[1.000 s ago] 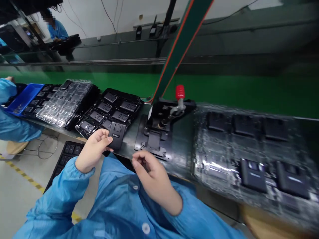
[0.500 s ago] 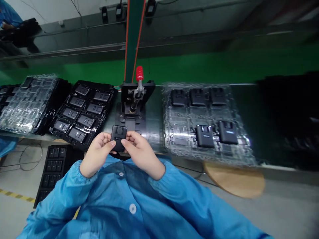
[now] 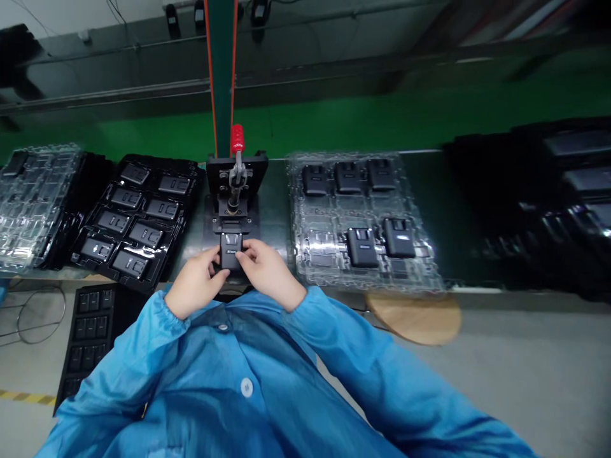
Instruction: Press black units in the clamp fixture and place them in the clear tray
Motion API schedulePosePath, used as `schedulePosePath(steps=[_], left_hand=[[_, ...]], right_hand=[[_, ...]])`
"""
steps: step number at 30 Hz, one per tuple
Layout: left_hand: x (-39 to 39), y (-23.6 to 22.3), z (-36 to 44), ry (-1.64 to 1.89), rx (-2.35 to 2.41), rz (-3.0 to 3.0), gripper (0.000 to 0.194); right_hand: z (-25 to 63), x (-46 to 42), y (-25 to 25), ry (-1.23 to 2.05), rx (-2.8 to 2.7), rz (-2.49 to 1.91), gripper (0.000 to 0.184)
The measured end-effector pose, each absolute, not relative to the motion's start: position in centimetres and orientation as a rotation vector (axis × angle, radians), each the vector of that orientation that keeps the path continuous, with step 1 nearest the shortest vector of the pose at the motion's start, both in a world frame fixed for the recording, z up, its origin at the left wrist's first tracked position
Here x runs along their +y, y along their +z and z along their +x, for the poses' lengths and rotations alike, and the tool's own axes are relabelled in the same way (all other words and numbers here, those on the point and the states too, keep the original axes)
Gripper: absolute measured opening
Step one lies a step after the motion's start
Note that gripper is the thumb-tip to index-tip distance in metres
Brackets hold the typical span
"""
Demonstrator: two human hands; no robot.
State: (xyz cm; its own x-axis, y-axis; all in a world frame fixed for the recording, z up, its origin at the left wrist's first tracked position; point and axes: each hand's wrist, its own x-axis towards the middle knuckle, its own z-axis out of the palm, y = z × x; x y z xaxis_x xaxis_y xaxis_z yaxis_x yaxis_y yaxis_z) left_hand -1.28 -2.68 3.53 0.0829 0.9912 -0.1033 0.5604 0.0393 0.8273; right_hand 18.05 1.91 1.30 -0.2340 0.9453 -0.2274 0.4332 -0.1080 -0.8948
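Note:
Between my two hands is a black battery charger (image 3: 231,254) with pale lettering across its face. The fingers and thumb of my left hand (image 3: 198,283) are closed along its left side. My right hand (image 3: 268,267) pinches the right side, its thumb lying on the front. The charger's far end lies at the near side of a toggle clamp fixture (image 3: 235,197) with a red handle (image 3: 237,138); I cannot tell how far it is seated there.
A black tray (image 3: 160,238) of several black housings stands left of the fixture, with a stack of clear trays (image 3: 33,210) farther left. On the right, a clear tray (image 3: 319,245) holds several chargers. Dark stacked trays (image 3: 506,197) sit far right. A round wooden stool (image 3: 415,318) stands below the bench.
Both hands have moved the charger forward, away from my body, up to the fixture. My view has shifted to the right.

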Motion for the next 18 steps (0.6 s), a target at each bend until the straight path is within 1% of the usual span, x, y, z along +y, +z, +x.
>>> schedulePosePath(steps=[3, 6, 8, 10, 14, 18], left_hand=[[-1.3, 3.1, -1.0, 0.671, 1.584, 1.793, 0.048], [-0.2, 2.6, -0.8, 0.641, 1.592, 1.853, 0.058], [0.2, 2.3, -0.8, 0.637, 1.609, 1.874, 0.061], [0.5, 2.2, -0.7, 0.639, 1.621, 1.898, 0.060], [0.8, 2.3, -0.8, 0.656, 1.608, 1.924, 0.052], [1.2, 2.5, -0.9, 0.655, 1.615, 1.949, 0.048]], right_hand=[[18.1, 3.2, 1.4, 1.230, -1.733, -1.584, 0.020], [18.0, 4.2, 1.5, 1.187, -1.732, -1.638, 0.032], [18.0, 4.6, 1.4, 1.176, -1.721, -1.649, 0.037], [18.0, 5.0, 1.3, 1.172, -1.715, -1.646, 0.036], [18.0, 5.3, 1.0, 1.140, -1.725, -1.639, 0.027], [17.9, 5.4, 0.9, 1.117, -1.747, -1.613, 0.022]])
